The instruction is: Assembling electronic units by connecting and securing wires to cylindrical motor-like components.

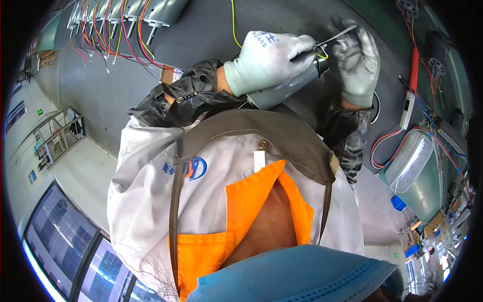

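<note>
The left hand (pixel 276 60), in a pale glove, has its thumb and fingers pinched together on one end of a thin pale strip (pixel 334 37), just above the dark right end of a grey metal cylinder (pixel 289 88). The cylinder lies beneath that hand, slanting, its body showing below the palm. A small yellow wire loop (pixel 323 54) sits at the cylinder's right end, near the pinching fingertips. The strip rises rightward from there to the right hand (pixel 356 63), also gloved, just right of the cylinder with fingers bent; they blur, so whether they clamp the strip cannot be told. Above the cylinder, a longer yellow wire (pixel 234 25) lies on the dark grey table (pixel 201 35). Well to the cylinder's upper left stands a row of similar metal cylinders (pixel 163 10) trailing coloured wires (pixel 90 43); well to its right is a red-and-white stick-like object (pixel 413 73).
</note>
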Tool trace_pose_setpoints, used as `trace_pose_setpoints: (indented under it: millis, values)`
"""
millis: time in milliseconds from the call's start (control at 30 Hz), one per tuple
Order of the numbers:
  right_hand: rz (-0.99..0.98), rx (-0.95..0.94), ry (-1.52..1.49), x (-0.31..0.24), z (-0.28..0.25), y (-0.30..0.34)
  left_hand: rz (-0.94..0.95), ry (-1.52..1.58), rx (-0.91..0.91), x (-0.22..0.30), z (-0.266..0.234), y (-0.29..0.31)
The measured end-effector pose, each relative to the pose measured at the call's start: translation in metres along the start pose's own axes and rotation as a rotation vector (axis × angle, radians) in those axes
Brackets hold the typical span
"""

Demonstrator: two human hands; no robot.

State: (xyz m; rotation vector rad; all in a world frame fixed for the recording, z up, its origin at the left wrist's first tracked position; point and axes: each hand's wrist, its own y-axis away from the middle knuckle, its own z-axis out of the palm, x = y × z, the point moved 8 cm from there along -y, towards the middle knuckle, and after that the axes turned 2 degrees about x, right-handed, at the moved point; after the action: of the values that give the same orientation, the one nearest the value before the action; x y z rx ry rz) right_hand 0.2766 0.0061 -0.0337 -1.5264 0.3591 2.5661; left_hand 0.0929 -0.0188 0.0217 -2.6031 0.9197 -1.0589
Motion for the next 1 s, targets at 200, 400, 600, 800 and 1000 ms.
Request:
trace_pose_setpoints:
  millis: [200, 400, 600, 800, 1000]
  values:
    - [0.234, -0.294, 0.294, -0.022, 0.049, 0.033, 0.363, -0.202, -0.142, 0.001, -0.005, -0.008]
    - [0.006, -0.072, 0.190, -0.021, 0.049, 0.023, 0.512, -0.144, -0.273, 0.005, -0.004, -0.004]
    - [0.194, -0.176, 0.154, -0.006, 0.069, -0.013, 0.539, -0.328, -0.338, 0.018, 0.002, 0.004]
    - [-0.551, 0.193, 1.543, -0.076, -0.060, 0.061, 0.354, -0.157, -0.249, 0.014, -0.021, -0.025]
    - [-0.180, 0.140, 1.722, -0.021, -0.075, 0.194, 0.195, 0.429, -0.578, -0.004, 0.018, -0.065]
